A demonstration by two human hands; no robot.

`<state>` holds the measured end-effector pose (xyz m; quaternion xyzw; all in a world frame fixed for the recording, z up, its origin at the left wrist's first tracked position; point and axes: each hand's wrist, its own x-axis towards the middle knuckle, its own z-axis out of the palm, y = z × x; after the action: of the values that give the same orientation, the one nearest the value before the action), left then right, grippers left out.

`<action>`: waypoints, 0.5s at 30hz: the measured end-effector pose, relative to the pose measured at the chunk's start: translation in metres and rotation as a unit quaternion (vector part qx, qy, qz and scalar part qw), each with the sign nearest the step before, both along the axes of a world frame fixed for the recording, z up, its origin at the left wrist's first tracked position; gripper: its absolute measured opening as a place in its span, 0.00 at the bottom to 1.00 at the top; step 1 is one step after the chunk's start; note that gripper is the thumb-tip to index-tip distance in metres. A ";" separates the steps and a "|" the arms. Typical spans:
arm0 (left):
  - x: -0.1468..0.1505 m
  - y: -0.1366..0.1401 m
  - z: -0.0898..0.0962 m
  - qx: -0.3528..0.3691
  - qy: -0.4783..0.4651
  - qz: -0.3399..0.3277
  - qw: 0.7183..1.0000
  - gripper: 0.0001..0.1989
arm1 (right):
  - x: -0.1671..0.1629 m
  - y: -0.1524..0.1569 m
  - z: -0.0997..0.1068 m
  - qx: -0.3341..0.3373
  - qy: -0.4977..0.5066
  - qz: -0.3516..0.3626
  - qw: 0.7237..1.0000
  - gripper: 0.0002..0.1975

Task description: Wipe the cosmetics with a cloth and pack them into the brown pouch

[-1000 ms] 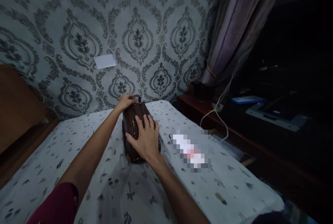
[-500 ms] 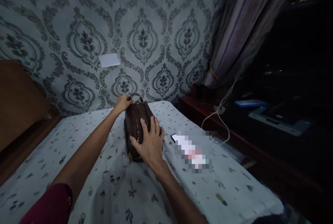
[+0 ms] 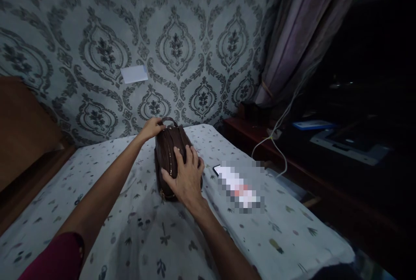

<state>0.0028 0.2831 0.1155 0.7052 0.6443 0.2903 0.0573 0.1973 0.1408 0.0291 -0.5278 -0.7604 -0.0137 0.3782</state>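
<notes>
A glossy, ribbed dark-brown handbag (image 3: 170, 154) lies on the leaf-printed bed sheet (image 3: 146, 236). The left hand (image 3: 151, 128) closes its grip on the bag's far end by the curved handle; the right hand (image 3: 185, 176) presses flat, fingers spread. A blurred phone (image 3: 238, 184) lies right of it.

Bag (image 3: 169, 158) on bed (image 3: 97, 184), phone (image 3: 218, 170) just right.

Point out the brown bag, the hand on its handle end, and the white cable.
brown bag (image 3: 166, 154), head view, on its glossy top side.
left hand (image 3: 152, 129), head view, on the back of the hand.
white cable (image 3: 278, 152), head view, on its hanging loop.
</notes>
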 end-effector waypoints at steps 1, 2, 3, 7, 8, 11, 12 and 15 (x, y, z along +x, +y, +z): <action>0.001 0.001 0.001 -0.002 -0.001 -0.003 1.000 0.09 | 0.000 0.000 0.000 0.001 0.000 0.000 1.000 0.34; 0.003 0.004 0.002 -0.002 -0.002 -0.006 1.000 0.09 | 0.000 0.000 0.000 0.002 -0.001 0.001 1.000 0.34; 0.006 0.007 0.003 -0.002 -0.003 -0.010 1.000 0.09 | 0.000 0.000 0.000 0.002 -0.001 0.001 1.000 0.34; 0.026 0.025 0.005 -0.015 -0.011 -0.031 0.999 0.12 | 0.001 0.000 -0.001 0.001 -0.002 0.001 1.000 0.35; 0.031 0.029 0.004 -0.023 -0.013 -0.032 0.999 0.11 | 0.001 0.000 -0.001 0.001 -0.003 0.001 1.000 0.35; 0.042 0.041 0.001 -0.035 -0.017 -0.011 0.999 0.09 | 0.002 -0.001 -0.001 0.001 -0.003 0.006 1.000 0.35; 0.044 0.044 -0.001 -0.032 -0.020 0.001 0.999 0.10 | 0.003 -0.001 -0.001 0.001 -0.002 0.010 1.000 0.35; 0.046 0.049 -0.007 -0.021 -0.038 0.032 0.999 0.12 | 0.004 -0.001 -0.001 0.002 0.005 0.017 1.000 0.35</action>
<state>0.0486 0.3318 0.1083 0.6718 0.6696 0.3046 0.0871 0.2008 0.1400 0.0282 -0.5141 -0.7675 -0.0065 0.3829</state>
